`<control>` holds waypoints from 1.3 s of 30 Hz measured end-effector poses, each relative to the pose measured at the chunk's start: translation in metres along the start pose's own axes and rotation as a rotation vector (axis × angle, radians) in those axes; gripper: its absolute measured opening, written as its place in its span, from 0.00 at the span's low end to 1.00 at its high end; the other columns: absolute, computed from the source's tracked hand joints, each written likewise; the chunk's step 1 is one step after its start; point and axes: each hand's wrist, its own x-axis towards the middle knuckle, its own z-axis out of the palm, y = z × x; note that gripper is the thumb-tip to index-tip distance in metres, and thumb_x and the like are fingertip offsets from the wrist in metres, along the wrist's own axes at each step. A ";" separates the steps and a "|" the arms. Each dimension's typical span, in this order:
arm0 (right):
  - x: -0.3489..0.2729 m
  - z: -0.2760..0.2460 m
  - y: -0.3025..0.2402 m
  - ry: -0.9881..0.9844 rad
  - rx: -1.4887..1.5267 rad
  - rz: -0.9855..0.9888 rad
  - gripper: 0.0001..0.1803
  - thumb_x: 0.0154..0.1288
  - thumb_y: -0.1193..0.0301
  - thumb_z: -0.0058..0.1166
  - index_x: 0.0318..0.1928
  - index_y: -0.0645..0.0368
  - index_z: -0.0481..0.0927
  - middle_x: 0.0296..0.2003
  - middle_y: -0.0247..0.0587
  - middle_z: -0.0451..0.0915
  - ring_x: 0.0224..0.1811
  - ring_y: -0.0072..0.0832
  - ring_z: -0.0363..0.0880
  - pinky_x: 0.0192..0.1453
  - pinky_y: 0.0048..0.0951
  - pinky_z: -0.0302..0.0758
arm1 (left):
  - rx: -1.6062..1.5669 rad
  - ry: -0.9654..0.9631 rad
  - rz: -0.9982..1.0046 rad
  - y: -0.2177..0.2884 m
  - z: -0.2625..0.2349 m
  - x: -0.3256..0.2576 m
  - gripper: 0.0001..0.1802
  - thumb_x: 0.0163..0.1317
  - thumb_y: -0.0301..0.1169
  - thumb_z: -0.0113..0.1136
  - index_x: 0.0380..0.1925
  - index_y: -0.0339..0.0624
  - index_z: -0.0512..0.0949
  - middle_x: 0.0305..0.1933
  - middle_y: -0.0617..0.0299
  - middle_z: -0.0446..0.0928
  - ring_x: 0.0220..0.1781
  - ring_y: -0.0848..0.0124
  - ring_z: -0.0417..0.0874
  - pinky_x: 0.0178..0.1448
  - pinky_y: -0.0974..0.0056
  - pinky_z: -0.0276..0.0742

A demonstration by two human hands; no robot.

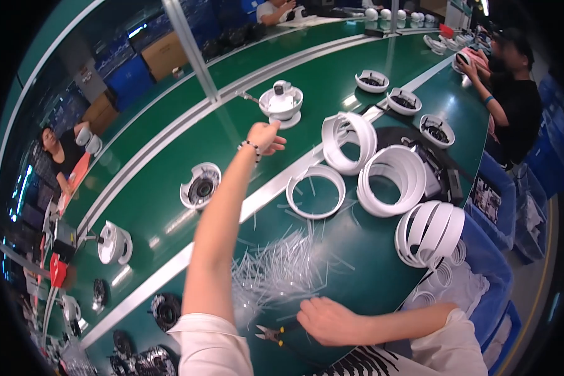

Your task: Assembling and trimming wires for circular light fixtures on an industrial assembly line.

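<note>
My left hand (267, 137) reaches far over the green bench, thumb and fingers apart, holding nothing. Its thumb is at the round base of a white dome-shaped device (282, 103); whether they touch I cannot tell. My right hand (329, 321) rests low by the near edge, palm down with fingers curled in; anything inside them is hidden. Beside it lie small cutters (271, 334) with yellow-and-black handles. Between my arms spreads a heap of thin clear plastic strips (282, 263). White plastic rings (316, 214) stand beyond the heap, some stacked (429, 235) on the right.
Open white housings with black insides (433, 131) lie further right, another (202, 186) left of my arm. A white device (114, 243) and black round parts (166, 311) sit left. A blue bin (492, 276) stands at my right. Co-workers (520, 94) sit around the bench.
</note>
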 end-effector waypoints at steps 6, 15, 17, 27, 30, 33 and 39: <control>-0.030 -0.005 -0.028 0.132 0.466 0.451 0.12 0.42 0.76 0.50 0.31 0.62 0.66 0.25 0.51 0.70 0.27 0.47 0.70 0.29 0.42 0.67 | -0.897 0.076 -0.023 -0.013 0.054 0.112 0.32 0.58 0.49 0.47 0.55 0.41 0.52 0.47 0.46 0.65 0.36 0.58 0.75 0.33 0.62 0.77; -0.100 -0.020 -0.041 0.932 1.284 0.691 0.17 0.47 0.86 0.45 0.39 0.59 0.66 0.28 0.41 0.78 0.17 0.19 0.68 0.19 0.20 0.64 | -1.119 0.000 0.119 0.032 0.072 0.069 0.31 0.45 0.16 0.31 0.55 0.39 0.55 0.56 0.45 0.60 0.54 0.46 0.65 0.54 0.44 0.68; -0.107 -0.046 -0.050 0.979 1.515 0.979 0.26 0.49 0.87 0.41 0.52 0.62 0.61 0.29 0.43 0.78 0.16 0.15 0.64 0.19 0.16 0.61 | -1.132 -0.106 0.081 0.022 0.053 0.052 0.30 0.44 0.15 0.32 0.53 0.29 0.51 0.54 0.40 0.59 0.53 0.43 0.65 0.53 0.46 0.71; -0.119 -0.098 -0.024 0.257 0.146 0.383 0.24 0.43 0.78 0.47 0.46 0.65 0.72 0.46 0.43 0.74 0.25 0.28 0.72 0.30 0.23 0.71 | -0.685 -0.211 0.122 0.029 -0.022 -0.126 0.19 0.52 0.20 0.36 0.43 0.13 0.57 0.43 0.34 0.67 0.46 0.47 0.74 0.50 0.61 0.76; -0.102 -0.089 -0.030 0.179 -0.184 0.282 0.17 0.47 0.73 0.47 0.41 0.64 0.73 0.46 0.42 0.72 0.43 0.34 0.69 0.44 0.30 0.67 | -0.683 -0.192 0.105 0.033 -0.037 -0.174 0.09 0.53 0.20 0.40 0.30 0.20 0.64 0.41 0.36 0.69 0.48 0.50 0.74 0.54 0.63 0.73; -0.104 -0.063 -0.030 0.125 -0.067 0.305 0.14 0.49 0.73 0.49 0.39 0.61 0.75 0.49 0.41 0.69 0.53 0.38 0.65 0.53 0.40 0.63 | -0.676 -0.179 0.054 0.028 -0.033 -0.213 0.15 0.52 0.21 0.40 0.38 0.17 0.63 0.44 0.38 0.69 0.49 0.51 0.73 0.58 0.63 0.69; -0.099 -0.071 -0.016 -0.155 0.073 0.440 0.37 0.40 0.63 0.61 0.54 0.59 0.64 0.62 0.51 0.48 0.63 0.49 0.48 0.59 0.56 0.49 | -0.647 -0.062 -0.011 -0.001 -0.048 -0.263 0.20 0.54 0.23 0.39 0.44 0.16 0.60 0.46 0.38 0.69 0.45 0.53 0.76 0.52 0.68 0.75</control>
